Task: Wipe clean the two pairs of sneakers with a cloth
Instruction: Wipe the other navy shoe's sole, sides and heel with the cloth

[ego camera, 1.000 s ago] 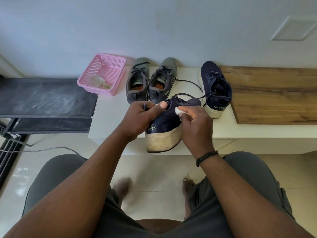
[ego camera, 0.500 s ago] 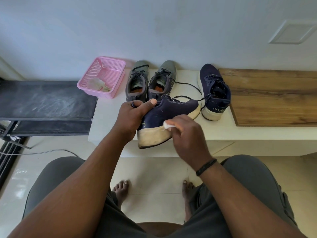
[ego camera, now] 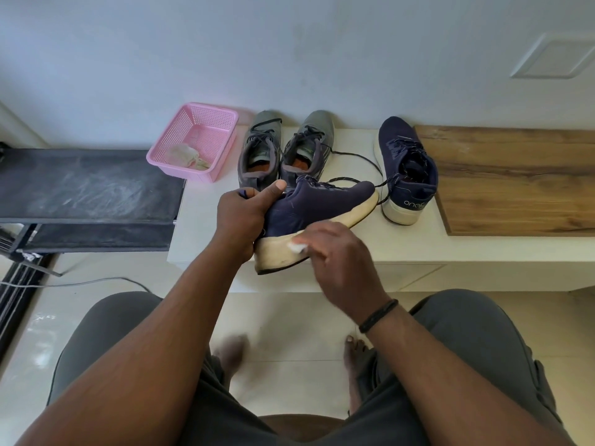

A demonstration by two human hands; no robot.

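My left hand [ego camera: 243, 217] grips the heel of a navy sneaker [ego camera: 317, 207], held on its side above the white bench's front edge, its dirty cream sole facing me. My right hand [ego camera: 338, 252] presses a small white cloth [ego camera: 297, 246] against that sole near the heel. The other navy sneaker [ego camera: 407, 169] stands upright on the bench [ego camera: 418, 246] to the right, laces loose. Two grey sneakers [ego camera: 259, 149] [ego camera: 309, 146] stand side by side at the back, toes to the wall.
A pink mesh basket [ego camera: 196, 140] with a crumpled rag inside sits at the bench's left end. A wooden board [ego camera: 515, 181] covers the right part. A dark dusty shelf [ego camera: 87, 185] lies to the left. My knees and bare feet are below the bench.
The held sneaker has been turned from heel-on to side-on, toe pointing right. My right hand with the cloth moved from the upper down onto the sole.
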